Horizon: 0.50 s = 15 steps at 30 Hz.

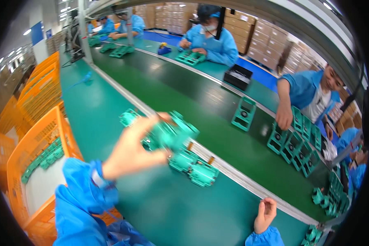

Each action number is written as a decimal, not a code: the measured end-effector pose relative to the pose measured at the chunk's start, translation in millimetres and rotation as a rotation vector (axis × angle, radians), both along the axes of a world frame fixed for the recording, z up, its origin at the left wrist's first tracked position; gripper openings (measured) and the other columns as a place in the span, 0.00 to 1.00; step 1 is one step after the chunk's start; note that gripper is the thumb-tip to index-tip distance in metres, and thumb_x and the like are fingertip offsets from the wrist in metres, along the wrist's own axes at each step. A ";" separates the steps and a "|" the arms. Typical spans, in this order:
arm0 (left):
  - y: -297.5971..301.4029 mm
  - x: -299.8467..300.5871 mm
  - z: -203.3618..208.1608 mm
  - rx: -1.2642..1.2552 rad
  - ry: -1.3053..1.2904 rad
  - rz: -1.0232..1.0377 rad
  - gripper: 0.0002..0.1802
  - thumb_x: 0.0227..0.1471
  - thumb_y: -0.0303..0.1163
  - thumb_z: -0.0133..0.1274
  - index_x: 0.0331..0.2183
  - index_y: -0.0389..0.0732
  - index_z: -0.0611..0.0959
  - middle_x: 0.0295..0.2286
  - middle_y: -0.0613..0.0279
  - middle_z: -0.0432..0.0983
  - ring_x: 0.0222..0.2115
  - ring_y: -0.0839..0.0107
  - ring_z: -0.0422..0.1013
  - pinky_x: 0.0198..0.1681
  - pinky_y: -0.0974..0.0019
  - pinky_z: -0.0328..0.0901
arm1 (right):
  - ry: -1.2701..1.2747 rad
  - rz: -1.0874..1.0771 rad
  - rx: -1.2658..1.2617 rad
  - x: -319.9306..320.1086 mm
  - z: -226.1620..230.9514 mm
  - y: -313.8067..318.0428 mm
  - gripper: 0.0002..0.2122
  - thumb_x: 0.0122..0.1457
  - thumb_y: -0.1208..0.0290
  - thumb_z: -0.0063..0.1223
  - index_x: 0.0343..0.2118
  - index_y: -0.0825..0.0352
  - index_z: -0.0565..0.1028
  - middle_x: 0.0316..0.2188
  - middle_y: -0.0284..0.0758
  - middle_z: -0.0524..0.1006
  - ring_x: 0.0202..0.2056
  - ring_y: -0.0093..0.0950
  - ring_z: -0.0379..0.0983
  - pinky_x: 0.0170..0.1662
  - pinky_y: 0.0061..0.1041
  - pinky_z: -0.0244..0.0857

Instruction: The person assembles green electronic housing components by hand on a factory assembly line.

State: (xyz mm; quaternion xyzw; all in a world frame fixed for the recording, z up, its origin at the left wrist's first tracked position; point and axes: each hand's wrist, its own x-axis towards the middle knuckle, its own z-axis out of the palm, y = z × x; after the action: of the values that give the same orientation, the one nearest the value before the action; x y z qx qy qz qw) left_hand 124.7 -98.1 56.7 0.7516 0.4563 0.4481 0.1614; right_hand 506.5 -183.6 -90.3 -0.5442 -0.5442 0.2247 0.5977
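Note:
My left hand is closed around a green plastic housing, blurred by motion, above the near bench. Beneath and beside it, a row of similar green housings lies along the metal rail; one more housing shows past my fingers. The held piece hides part of that row. Over the bench at the lower right, my right hand is loosely curled, thumb apart from the fingers, and holds nothing visible.
An orange crate with green parts stands at my left. Beyond the metal rail runs a dark green conveyor carrying green frames. Across it, a co-worker's hand touches frames at the right. A black box sits on the far side.

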 end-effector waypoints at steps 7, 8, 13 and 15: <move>34.0 -213.2 -26.6 -0.174 0.461 0.746 0.36 0.29 0.46 0.57 0.43 0.39 0.72 0.33 0.44 0.66 0.35 0.53 0.65 0.40 0.60 0.62 | -0.115 0.144 -0.134 -28.8 8.7 7.0 0.09 0.51 0.79 0.49 0.36 0.69 0.69 0.34 0.36 0.69 0.34 0.23 0.66 0.37 0.18 0.61; 45.7 -231.8 -46.6 -0.184 0.489 0.726 0.36 0.29 0.47 0.57 0.43 0.39 0.72 0.34 0.43 0.66 0.37 0.51 0.64 0.42 0.59 0.61 | -0.115 0.185 -0.124 -36.2 10.1 7.1 0.09 0.51 0.79 0.49 0.36 0.69 0.69 0.34 0.36 0.69 0.34 0.23 0.66 0.37 0.18 0.61; 92.2 -218.2 -80.0 -0.365 0.488 0.618 0.37 0.29 0.49 0.55 0.45 0.42 0.71 0.37 0.40 0.64 0.38 0.45 0.63 0.44 0.55 0.60 | -0.514 0.241 -0.006 -78.8 33.0 8.9 0.10 0.50 0.80 0.49 0.37 0.71 0.68 0.33 0.34 0.68 0.33 0.22 0.66 0.36 0.18 0.61; 103.2 -218.6 -86.0 -0.370 0.495 0.564 0.36 0.31 0.49 0.54 0.45 0.43 0.70 0.37 0.40 0.64 0.39 0.44 0.62 0.44 0.54 0.60 | -0.471 0.264 -0.196 -87.1 35.1 17.9 0.17 0.47 0.78 0.54 0.42 0.71 0.66 0.38 0.39 0.67 0.38 0.30 0.66 0.40 0.24 0.61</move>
State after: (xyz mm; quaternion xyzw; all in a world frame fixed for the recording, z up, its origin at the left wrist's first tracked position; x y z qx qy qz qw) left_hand -93.9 5.1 -29.3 0.6405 0.7421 0.1909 0.0502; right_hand 419.5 -165.7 -55.1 -0.5610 -0.7099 0.2196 0.3649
